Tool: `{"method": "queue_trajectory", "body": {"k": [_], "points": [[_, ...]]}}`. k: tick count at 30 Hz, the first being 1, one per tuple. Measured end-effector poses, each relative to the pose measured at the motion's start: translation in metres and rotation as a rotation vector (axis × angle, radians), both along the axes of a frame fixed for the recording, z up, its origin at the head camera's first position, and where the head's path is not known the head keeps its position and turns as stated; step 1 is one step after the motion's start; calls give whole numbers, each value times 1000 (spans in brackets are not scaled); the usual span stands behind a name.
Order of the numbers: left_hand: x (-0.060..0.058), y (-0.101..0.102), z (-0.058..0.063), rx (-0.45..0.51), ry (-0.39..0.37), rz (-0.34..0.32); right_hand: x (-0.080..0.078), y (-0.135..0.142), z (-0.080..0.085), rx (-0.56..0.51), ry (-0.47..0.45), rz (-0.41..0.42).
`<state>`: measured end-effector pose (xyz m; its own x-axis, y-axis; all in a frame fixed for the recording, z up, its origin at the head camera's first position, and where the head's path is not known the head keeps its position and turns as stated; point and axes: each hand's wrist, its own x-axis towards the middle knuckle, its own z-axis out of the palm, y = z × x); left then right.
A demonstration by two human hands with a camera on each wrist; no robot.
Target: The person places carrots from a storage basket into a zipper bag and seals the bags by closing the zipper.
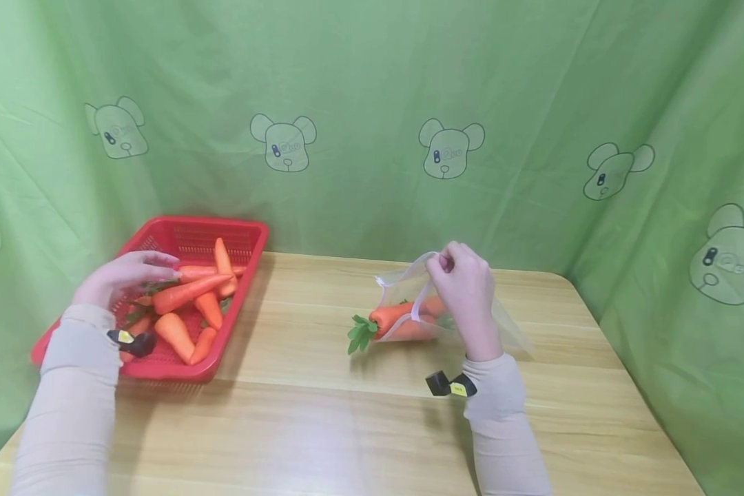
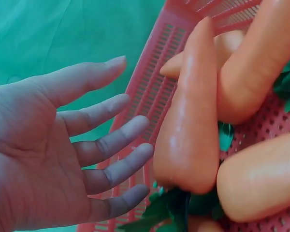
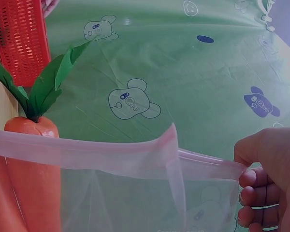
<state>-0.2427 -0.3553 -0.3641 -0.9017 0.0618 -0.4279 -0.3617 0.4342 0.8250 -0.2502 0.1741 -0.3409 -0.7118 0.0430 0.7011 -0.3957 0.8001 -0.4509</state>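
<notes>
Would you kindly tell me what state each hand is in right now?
Left hand: open, holding nothing, near the carrots in the red basket.
Right hand: closed, pinching the clear bag by its opening edge.

Your right hand [image 1: 465, 286] pinches the edge of a clear, pink-banded bag [image 3: 111, 153], its mouth open; inside lie orange carrots [image 1: 392, 318], one's leafy top [image 1: 362, 334] poking out. More carrots [image 1: 191, 293] lie jumbled, pointing every way, in your red basket [image 1: 167, 370].

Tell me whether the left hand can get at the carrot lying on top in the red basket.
Likely yes: the left hand's grip is empty and over the red basket, and nothing visible covers that carrot.
</notes>
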Motion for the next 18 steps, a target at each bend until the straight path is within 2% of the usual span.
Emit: {"method": "queue_trajectory", "body": {"k": [1, 3, 5, 9, 10, 13, 15, 16, 18], "points": [[2, -1, 0, 32, -31, 13, 0, 0, 0, 1, -1, 2], [3, -4, -1, -10, -13, -39, 0, -1, 0, 1, -5, 4], [6, -4, 0, 68, -91, -8, 0, -1, 0, 0, -7, 4], [7, -6, -3, 143, -181, 38, 1, -1, 1, 3, -8, 6], [6, -8, -5, 131, -181, 24, 0, -1, 0, 3, -8, 5], [-4, -15, -10, -71, -90, -144, 0, -1, 0, 2, -10, 5], [-11, -19, -14, -243, 15, -264, 0, -1, 0, 2, -15, 3], [-14, -21, -15, -315, 62, -306, 0, -1, 0, 1, -17, 4], [-15, -22, -16, -324, 43, -313, 0, -1, 1, 1, -22, 5]]}}
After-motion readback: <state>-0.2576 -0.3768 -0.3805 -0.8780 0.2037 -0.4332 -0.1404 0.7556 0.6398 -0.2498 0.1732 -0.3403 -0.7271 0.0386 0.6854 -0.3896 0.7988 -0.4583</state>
